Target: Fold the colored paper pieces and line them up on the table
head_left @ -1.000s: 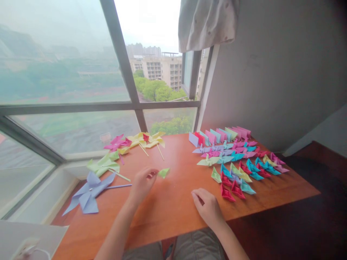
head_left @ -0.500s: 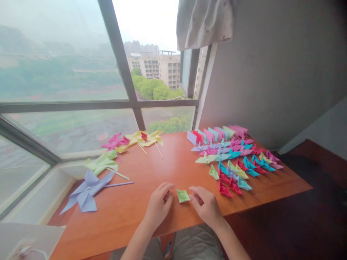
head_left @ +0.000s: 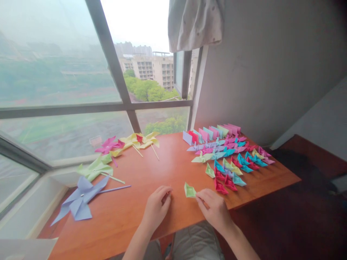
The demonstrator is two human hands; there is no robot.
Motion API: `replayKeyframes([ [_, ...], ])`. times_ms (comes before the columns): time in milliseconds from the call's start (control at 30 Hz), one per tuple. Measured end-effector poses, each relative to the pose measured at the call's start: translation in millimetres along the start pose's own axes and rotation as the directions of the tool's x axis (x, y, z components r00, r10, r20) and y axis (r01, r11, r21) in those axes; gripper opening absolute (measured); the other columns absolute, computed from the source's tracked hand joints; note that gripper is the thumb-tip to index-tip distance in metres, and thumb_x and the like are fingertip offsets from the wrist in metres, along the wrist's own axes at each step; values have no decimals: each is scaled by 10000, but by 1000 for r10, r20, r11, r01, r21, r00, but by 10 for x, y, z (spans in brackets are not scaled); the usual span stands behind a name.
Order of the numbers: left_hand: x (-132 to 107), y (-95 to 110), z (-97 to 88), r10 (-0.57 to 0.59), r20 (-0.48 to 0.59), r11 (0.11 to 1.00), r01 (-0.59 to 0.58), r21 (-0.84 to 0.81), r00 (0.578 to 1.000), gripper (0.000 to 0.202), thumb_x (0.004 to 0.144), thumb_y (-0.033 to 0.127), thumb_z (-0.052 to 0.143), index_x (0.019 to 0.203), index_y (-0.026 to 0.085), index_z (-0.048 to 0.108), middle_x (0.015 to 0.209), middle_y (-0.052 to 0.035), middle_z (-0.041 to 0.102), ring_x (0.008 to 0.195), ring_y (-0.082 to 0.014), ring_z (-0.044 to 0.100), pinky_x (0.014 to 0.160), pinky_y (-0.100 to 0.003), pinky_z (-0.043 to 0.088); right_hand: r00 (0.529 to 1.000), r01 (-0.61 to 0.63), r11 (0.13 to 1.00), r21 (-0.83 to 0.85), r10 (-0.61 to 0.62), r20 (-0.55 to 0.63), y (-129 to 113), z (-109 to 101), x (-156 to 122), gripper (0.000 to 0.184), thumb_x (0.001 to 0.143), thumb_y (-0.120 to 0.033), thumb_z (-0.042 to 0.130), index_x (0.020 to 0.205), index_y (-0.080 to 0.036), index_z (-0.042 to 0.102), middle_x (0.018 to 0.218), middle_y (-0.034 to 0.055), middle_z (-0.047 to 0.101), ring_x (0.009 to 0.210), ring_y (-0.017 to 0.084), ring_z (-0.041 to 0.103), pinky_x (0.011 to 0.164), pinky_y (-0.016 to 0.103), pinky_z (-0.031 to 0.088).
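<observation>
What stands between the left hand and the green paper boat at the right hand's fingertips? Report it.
Nothing visible does; only tabletop shows between the left hand and the green paper boat, which the right hand pinches.

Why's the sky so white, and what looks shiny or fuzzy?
In the head view, the sky is washed out, probably because outdoors is much brighter; in the head view, pale glare lies on the table toward the window; in the head view, the green boat looks slightly soft and the wall darkens toward the top right.
</observation>
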State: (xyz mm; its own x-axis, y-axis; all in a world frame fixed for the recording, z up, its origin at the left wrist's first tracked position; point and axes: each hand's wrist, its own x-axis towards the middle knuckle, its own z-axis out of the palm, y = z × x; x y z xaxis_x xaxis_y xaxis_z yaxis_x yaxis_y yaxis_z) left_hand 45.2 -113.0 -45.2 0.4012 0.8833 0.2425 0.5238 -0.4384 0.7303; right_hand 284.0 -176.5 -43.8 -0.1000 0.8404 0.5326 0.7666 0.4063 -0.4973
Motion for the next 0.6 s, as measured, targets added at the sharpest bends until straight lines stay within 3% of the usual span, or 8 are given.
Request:
replayKeyframes([
  [133,14,18,-6,11,2,1000,-11,14,1000,195,876,168,473,935,209,654,871,-62,687,774,-193,646,705,-289,506,978,-94,984,-154,63,-198,358,-585,-164,153,928,-230,525,941,-223,678,894,69,703,834,193,675,786,301,532],
  [300,32,9,-8,9,6,1000,-9,2,1000,194,880,160,474,930,208,655,896,-63,694,818,-197,653,727,-289,503,921,-314,854,-415,167,-352,963,-1221,-461,251,932,-359,499,963,-203,693,950,92,722,749,192,682,704,279,519],
  [433,34,-6,-5,19,5,1000,-19,12,1000,186,877,159,478,918,206,653,888,-64,694,817,-200,651,731,-295,504,912,-372,779,-506,206,-354,1301,-1372,-673,306,930,-399,466,951,-197,695,921,78,728,653,169,660,648,278,494],
  [600,31,-18,-3,20,3,1000,-20,23,1000,184,872,168,484,923,206,657,886,-66,696,806,-201,653,723,-296,509,921,-364,747,-556,201,-333,1502,-1305,-732,306,925,-388,457,941,-204,701,940,62,732,702,170,674,626,266,471],
])
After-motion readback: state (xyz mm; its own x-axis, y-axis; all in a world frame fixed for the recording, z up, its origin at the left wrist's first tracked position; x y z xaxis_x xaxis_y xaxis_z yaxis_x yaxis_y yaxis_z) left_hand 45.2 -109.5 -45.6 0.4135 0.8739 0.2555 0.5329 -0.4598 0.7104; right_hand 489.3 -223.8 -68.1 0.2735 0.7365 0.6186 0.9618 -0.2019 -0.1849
